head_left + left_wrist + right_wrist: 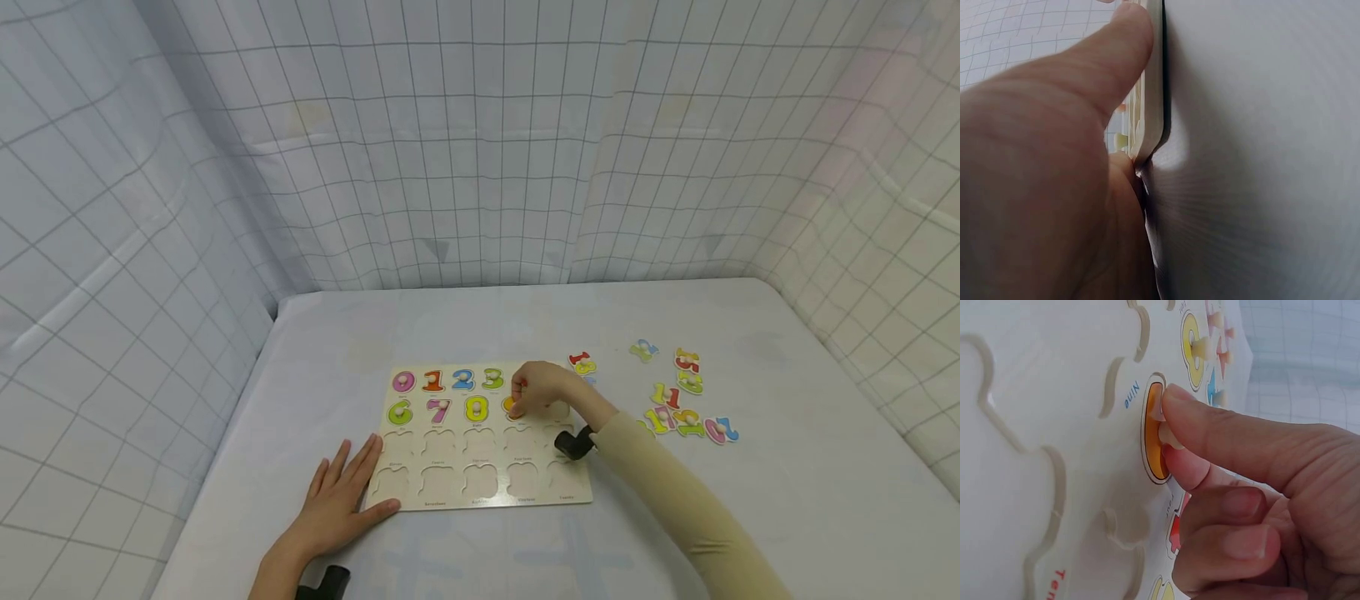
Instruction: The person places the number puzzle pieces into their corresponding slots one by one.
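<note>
A wooden number puzzle board (459, 459) lies on the table in the head view. My right hand (542, 386) is over its second row. In the right wrist view, thumb and forefinger pinch the pale knob (1170, 436) of the orange nine piece (1154, 440), which sits in the recess marked Nine. My left hand (335, 506) rests at the board's lower left corner, fingers straight along the side and thumb at the front edge. The left wrist view shows that thumb (1119, 53) against the board's edge (1154, 106). Part of the top row is hidden behind my right hand.
Loose two-digit number pieces lie right of the board, among them an eleven (665, 395) and a pink-and-blue piece (722, 430). Another red-and-yellow piece (582, 362) is by the board's far right corner. Gridded white curtains (480, 150) enclose the table (337, 333).
</note>
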{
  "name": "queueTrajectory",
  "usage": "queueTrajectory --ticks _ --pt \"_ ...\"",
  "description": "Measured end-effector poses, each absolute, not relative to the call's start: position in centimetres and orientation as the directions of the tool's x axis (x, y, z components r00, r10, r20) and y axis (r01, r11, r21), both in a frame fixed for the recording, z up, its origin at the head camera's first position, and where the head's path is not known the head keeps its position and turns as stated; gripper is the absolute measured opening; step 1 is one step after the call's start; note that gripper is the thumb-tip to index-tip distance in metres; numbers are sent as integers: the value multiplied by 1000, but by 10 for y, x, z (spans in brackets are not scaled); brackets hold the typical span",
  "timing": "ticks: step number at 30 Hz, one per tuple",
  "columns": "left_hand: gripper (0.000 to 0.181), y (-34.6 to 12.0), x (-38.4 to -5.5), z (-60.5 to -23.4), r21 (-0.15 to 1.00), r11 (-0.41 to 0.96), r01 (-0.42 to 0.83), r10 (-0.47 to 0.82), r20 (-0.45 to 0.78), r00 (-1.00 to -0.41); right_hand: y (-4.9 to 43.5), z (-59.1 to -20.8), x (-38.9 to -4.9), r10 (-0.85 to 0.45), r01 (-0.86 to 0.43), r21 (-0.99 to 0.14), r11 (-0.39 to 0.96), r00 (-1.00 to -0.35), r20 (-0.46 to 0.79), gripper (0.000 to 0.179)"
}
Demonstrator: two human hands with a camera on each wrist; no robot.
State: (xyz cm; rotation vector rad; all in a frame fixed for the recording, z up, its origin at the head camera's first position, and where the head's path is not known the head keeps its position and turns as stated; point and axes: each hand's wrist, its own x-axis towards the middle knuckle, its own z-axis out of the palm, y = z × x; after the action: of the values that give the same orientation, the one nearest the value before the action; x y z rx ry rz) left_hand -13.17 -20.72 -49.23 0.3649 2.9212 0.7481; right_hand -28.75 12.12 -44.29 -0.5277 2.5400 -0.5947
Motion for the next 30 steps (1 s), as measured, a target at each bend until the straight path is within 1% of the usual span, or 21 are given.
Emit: queueTrajectory --ticks 6,12,23,30 --pt "96 -207 -132 -491 476 858 194 252 -60 -966 121 -446 -288 -451 -244 -498 832 -820 -352 26" --pt "96 -207 -132 -489 479 856 193 252 -62 -966 125 -450 -286 -432 -239 -505 830 -847 -310 28" --pt "96 -207 -132 -493 475 857 199 254 -55 -966 134 -458 -277 -435 -232 -570 788 -865 -250 29" --pt "96 -208 -133 -495 476 857 197 254 -58 -965 159 -452 -281 -428 -185 -634 751 -868 -254 26"
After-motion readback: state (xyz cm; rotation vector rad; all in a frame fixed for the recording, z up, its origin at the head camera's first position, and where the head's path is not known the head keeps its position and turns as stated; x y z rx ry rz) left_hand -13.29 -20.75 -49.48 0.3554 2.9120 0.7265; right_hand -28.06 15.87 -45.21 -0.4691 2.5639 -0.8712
